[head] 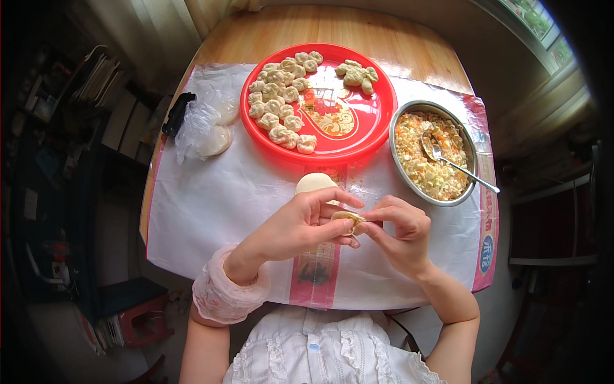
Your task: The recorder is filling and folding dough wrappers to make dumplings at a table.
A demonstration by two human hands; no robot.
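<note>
My left hand (307, 218) cradles a partly folded dough wrapper (348, 221) with filling showing inside. The thumb and fingertips of my right hand (400, 230) pinch the wrapper's right edge. Just beyond my left hand lies a flat round dough wrapper (315, 182), partly covered by the fingers. Further back, a round red plastic tray (369, 139) bears many pleated dumplings (276, 103) along its left side and a few greenish ones (357, 76) at the upper right. To the right stands a metal bowl (397, 161) of chopped cabbage and carrot filling (422, 168), a metal spoon (434, 152) resting in it.
White plastic sheeting with pink bands (201, 211) covers much of the wooden table (336, 24). At the left lie a clear plastic bag (201, 127) with pale dough-like lumps and a black object (178, 114). The spoon's handle sticks out past the bowl's right rim.
</note>
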